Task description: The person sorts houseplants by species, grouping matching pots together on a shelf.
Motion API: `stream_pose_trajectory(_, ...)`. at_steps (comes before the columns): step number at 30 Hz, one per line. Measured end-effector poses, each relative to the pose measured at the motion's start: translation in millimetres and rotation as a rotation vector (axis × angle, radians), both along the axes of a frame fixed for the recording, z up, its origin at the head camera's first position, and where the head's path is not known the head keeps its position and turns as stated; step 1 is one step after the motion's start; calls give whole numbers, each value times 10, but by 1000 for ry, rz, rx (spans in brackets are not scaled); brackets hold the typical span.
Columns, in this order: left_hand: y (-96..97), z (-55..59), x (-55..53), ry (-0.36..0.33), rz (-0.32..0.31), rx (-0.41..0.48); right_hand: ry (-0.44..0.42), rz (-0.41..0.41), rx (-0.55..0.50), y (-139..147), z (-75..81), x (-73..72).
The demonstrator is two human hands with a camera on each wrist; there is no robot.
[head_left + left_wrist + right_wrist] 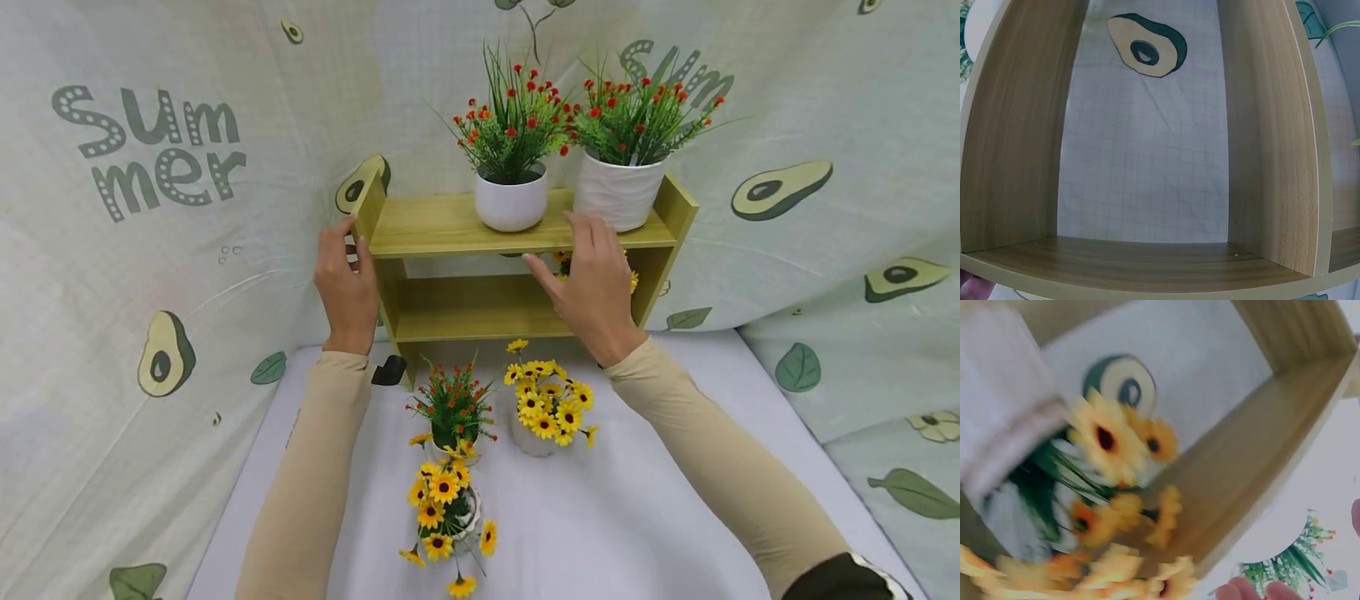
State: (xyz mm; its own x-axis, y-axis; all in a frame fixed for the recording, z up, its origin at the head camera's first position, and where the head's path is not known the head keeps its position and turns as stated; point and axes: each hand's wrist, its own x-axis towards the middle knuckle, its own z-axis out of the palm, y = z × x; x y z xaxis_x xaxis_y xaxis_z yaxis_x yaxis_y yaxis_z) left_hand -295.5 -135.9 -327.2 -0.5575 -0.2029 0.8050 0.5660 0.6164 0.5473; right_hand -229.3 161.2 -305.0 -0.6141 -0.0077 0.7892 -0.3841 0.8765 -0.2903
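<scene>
A light wooden two-tier shelf [450, 225] stands against the patterned cloth. My left hand [347, 287] is at its left side panel, fingertips by the panel's upper outer edge. My right hand [592, 287] is spread in front of the top board, thumb apart from the fingers and nothing gripped. Its fingertips overlap the foot of a ribbed white pot [621, 190] of red-flowered greenery. Left of that pot is a smooth white pot [512, 202] with similar flowers. On the lower tier, yellow flowers [1110, 440] in a pale pot [1007, 400] are partly hidden behind my right hand in the head view.
On the white table [645, 500] in front of the shelf stand a small red-flowered plant [453, 404] and two pots of yellow flowers, one toward the right [547, 404] and one nearer me [442, 500]. Patterned cloth [187, 275] hangs at the back and sides.
</scene>
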Motion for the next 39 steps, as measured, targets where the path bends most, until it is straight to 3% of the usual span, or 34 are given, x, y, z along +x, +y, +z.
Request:
stream_pose_trajectory(7, -1, -1, -7, -5, 10, -7, -14, 53, -24, 216, -489, 391)
stream_pose_trajectory(11, 1, -1, -11, -3, 8, -12, -38, 45, -49, 353, -804, 573)
stream_pose_trajectory(22, 5, 0, -20, 0, 11, -12, -180, -81, -73, 710, -1624, 829)
stream_pose_trajectory(26, 2, 0, -16, 2, 11, -7, -307, -76, -97, 817, -1886, 846)
stream_pose_trajectory(31, 3, 2, -15, 4, 12, -9, -553, 25, -135, 908, -2177, 815)
stream_pose_trajectory(39, 5, -6, -17, 5, 15, -10, -795, 222, -234, 886, -2413, 699)
